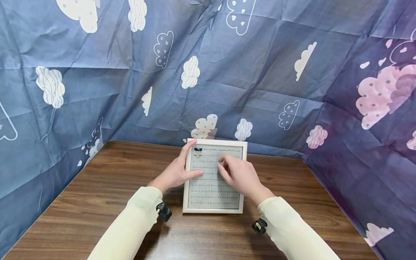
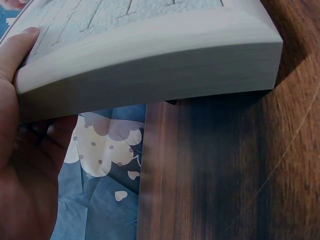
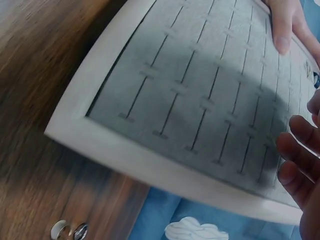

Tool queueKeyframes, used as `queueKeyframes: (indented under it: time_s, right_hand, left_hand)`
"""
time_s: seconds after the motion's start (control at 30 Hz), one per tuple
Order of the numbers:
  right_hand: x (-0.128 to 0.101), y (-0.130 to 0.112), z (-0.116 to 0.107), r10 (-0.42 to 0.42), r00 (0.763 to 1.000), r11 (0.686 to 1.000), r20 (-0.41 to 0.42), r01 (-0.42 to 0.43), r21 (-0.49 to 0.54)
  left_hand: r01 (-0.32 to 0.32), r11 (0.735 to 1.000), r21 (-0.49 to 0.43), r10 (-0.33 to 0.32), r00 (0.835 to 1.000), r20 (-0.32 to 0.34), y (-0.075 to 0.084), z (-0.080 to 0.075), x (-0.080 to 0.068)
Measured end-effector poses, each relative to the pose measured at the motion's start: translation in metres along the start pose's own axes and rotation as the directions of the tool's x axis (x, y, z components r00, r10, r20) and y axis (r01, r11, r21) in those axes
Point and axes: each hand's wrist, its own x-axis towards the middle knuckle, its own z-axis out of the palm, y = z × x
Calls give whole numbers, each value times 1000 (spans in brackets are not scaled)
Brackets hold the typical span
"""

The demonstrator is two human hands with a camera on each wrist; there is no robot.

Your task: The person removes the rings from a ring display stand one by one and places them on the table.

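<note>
Left hand grips the left edge of a white ring tray on the desk. Right hand hovers over the slots, fingers loosely curled, grip unclear.

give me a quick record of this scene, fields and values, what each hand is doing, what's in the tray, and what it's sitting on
tray: white-framed ring display tray with grey slotted insert, flat on the table
tray contents: one dark ring in the top-left slot; the other slots in view look empty
left hand: left hand holds the tray's left edge, thumb on the insert, forefinger along the frame
right hand: right hand over the insert's upper middle, fingertips bent down to the slots; whether it pinches anything cannot be told
surface: brown wooden table
backdrop: blue cloth with cloud print
</note>
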Motion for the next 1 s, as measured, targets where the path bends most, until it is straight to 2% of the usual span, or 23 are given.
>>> queueKeyframes:
  time_s: [0.33,0.67,1.0]
  right_hand:
    - [16,-13,4,-4,1000,1000,-25,4,19]
    - [30,-27,12,-71,996,997,-46,71,2]
    - [39,-34,16,-77,997,997,-11,77,-3]
  left_hand:
    - [-33,999,9,33,999,-9,2,0,-1]
    - [-26,999,21,27,999,-47,-2,1,-2]
    - [-50,998,31,51,998,-42,-3,4,0]
